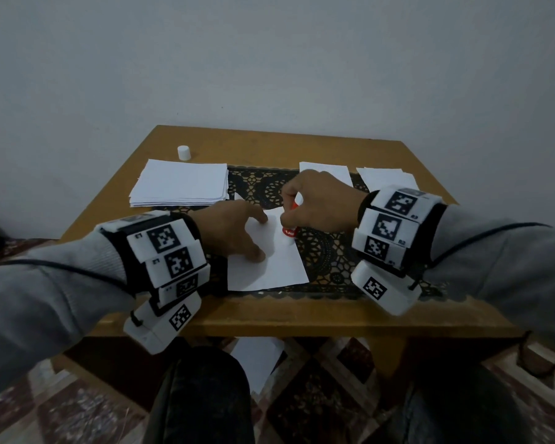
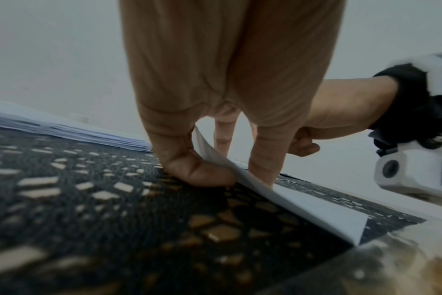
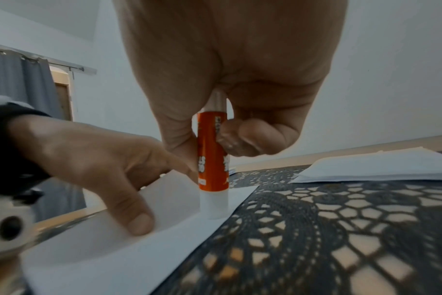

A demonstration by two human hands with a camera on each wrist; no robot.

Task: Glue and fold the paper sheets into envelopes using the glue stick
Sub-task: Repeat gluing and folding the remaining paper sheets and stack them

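A white paper sheet [image 1: 269, 267] lies on the black lace mat [image 1: 327, 251] in the middle of the table. My left hand [image 1: 253, 238] presses its spread fingers down on the sheet's left half; in the left wrist view the paper's edge [image 2: 316, 211] curls up between those fingers. My right hand [image 1: 293, 216] grips the orange glue stick [image 1: 289, 232] upright. Its white tip [image 3: 213, 203] touches the sheet's right edge, close to the left hand's fingertips [image 3: 139, 219].
A stack of blank sheets [image 1: 180, 187] lies at the back left, with the white glue cap [image 1: 184, 152] behind it. Two folded papers [image 1: 326, 173] [image 1: 385, 179] lie at the back right. The wooden table's front edge [image 1: 302, 315] is near my knees. A sheet [image 1: 257, 357] lies on the floor.
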